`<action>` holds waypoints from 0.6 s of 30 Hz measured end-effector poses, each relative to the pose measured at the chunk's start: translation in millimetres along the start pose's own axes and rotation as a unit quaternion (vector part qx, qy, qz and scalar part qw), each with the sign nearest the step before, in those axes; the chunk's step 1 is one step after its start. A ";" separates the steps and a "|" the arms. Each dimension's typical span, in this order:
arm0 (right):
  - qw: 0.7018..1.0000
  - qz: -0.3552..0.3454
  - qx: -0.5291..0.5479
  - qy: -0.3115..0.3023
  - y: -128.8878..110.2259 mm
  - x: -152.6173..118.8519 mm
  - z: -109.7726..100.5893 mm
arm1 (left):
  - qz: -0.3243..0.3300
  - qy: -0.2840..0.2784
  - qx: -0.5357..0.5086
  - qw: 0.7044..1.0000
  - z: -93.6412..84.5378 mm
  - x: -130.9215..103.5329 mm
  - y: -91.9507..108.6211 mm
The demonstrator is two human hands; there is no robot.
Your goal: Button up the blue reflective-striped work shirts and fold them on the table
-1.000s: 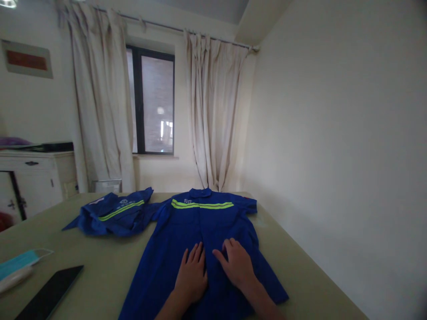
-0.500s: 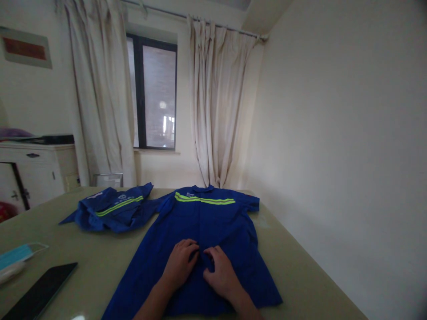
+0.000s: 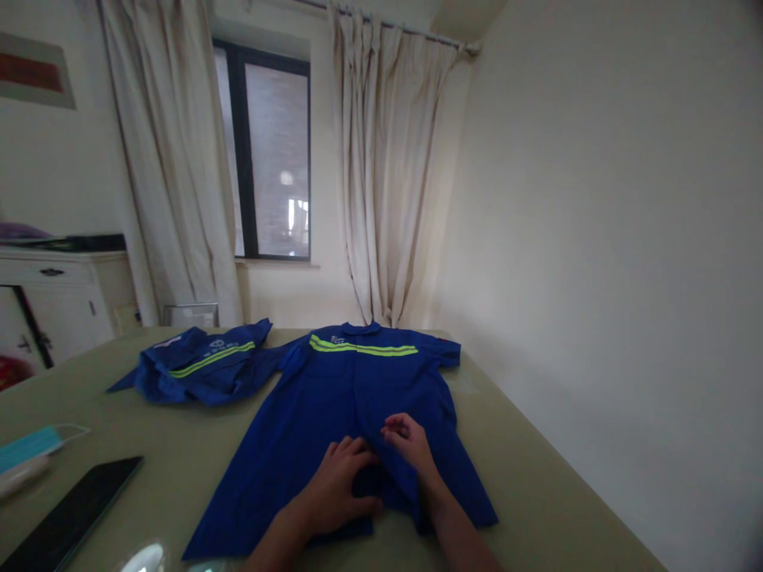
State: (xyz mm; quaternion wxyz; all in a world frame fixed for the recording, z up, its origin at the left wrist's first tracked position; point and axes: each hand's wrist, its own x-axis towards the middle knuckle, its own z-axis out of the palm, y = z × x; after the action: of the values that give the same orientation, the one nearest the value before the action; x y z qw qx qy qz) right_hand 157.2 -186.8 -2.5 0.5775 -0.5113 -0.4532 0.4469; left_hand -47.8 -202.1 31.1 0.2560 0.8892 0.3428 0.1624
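A blue short-sleeved shirt (image 3: 315, 397) with a yellow-green stripe across its chest is spread on the table, collar at the far side. My left hand (image 3: 342, 485) rests on its lower middle, fingers spread and curved beside the front opening. Just right of the opening, my right hand (image 3: 411, 445) is raised with its fingers pinched on the right front panel, which is lifted and bent near the hem. A second blue garment (image 3: 203, 369) with a similar stripe lies crumpled to the left, by the shirt's left sleeve.
On the table's left side lie a black phone-like slab (image 3: 75, 512), a light blue mask (image 3: 29, 449) and a white object (image 3: 24, 477). A wall (image 3: 596, 278) runs along the right. Behind are curtains (image 3: 381, 159), a window and a white cabinet (image 3: 60, 294).
My right hand has moved up and right, lifting the right front panel, so the shirt's lower opening has parted. My left hand has shifted slightly right and down. The view has tilted down a little.
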 end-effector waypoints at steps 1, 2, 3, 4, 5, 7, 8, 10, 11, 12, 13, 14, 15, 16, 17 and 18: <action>1.000 -0.007 -0.016 0.005 -1.4 -4.6 4.1 | -0.001 0.009 -0.003 1.000 2.4 1.0 -0.4; 0.999 -0.019 -0.037 0.002 -3.6 -9.7 7.9 | 0.001 0.020 -0.010 1.000 4.9 2.2 -1.7; 0.998 -0.037 -0.059 -0.010 -6.6 -15.1 10.9 | 0.003 0.032 -0.021 0.999 7.3 3.5 -3.8; 0.995 -0.059 -0.080 -0.033 -10.4 -20.6 12.7 | 0.002 0.050 -0.038 0.998 9.4 5.0 -6.8; 0.989 -0.086 -0.098 -0.063 -14.6 -26.1 13.5 | -0.001 0.072 -0.062 0.995 11.1 6.6 -10.7; 0.973 -0.144 -0.131 -0.124 -23.1 -36.7 12.7 | -0.022 0.130 -0.130 0.983 12.5 10.2 -20.8; 0.962 -0.169 -0.152 -0.150 -26.5 -41.4 12.0 | -0.037 0.161 -0.171 0.971 12.2 12.0 -26.9; 0.935 -0.205 -0.217 -0.191 -30.3 -49.1 12.3 | -0.071 0.212 -0.255 0.941 10.5 15.4 -40.0; 0.919 -0.217 -0.256 -0.206 -30.6 -51.7 13.8 | -0.089 0.227 -0.290 0.925 9.5 16.8 -46.2; 0.903 -0.227 -0.293 -0.219 -29.8 -53.4 16.2 | -0.105 0.237 -0.317 0.912 8.8 17.9 -51.7; 0.888 -0.235 -0.323 -0.228 -28.2 -54.1 19.2 | -0.117 0.241 -0.335 0.903 8.5 18.7 -56.0; 0.877 -0.244 -0.341 -0.233 -26.2 -54.0 22.4 | -0.127 0.241 -0.346 0.898 8.5 19.1 -58.7; 0.873 -0.252 -0.347 -0.233 -24.1 -52.9 25.2 | -0.133 0.239 -0.349 0.896 8.8 19.1 -59.5; 0.878 -0.257 -0.337 -0.223 -22.4 -51.1 27.1 | -0.132 0.237 -0.343 0.899 9.1 18.8 -58.3; 0.891 -0.258 -0.314 -0.201 -21.2 -48.6 27.7 | -0.123 0.237 -0.327 0.907 9.2 18.2 -55.3; 0.911 -0.253 -0.281 -0.166 -20.7 -45.7 26.7 | -0.104 0.237 -0.301 0.918 9.1 17.3 -50.5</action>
State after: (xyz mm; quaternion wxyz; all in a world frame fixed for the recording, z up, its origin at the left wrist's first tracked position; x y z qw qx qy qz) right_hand 123.4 -228.2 16.8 0.4202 -0.4391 -0.7633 0.2190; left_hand -57.8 -161.1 -2.9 0.4382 0.6651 0.4191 0.4359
